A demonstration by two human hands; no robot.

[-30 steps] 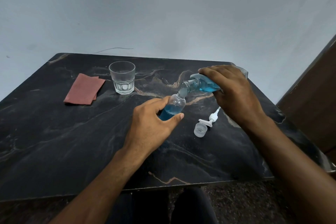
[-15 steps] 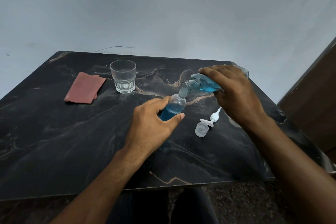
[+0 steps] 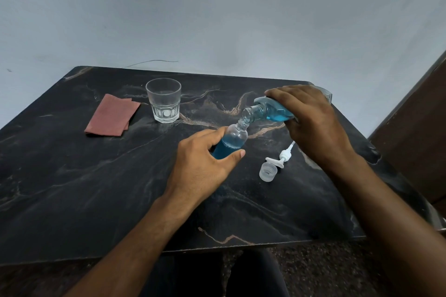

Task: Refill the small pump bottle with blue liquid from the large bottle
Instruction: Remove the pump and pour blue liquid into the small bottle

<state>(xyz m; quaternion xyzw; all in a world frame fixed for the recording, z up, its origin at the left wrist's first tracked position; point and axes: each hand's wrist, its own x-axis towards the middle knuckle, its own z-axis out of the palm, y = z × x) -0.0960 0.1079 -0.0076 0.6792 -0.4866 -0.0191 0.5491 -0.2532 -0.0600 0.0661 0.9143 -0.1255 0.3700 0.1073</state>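
Far left on the dark marble table (image 3: 72,188) lies a folded reddish cloth (image 3: 111,116), with an empty glass (image 3: 164,100) just beside it to the right. Next comes the left hand (image 3: 202,166), fingers and thumb curled round the small bottle (image 3: 230,143), which stands near mid-table tilted toward the pourer. Its blue level sits a little higher than a second ago (roughly half full now, by my reading), so the pour is working and wants more time. The big bottle (image 3: 272,111) lies almost level, mouth down touching the small neck, and the right hand (image 3: 311,118) grips its body from above, in the same pose as before. Below that hand, apart from both bottles, the white pump (image 3: 281,158) and a clear cap (image 3: 268,171) rest on the table, waiting for refitting. A slip at the joined mouths would likely spill.
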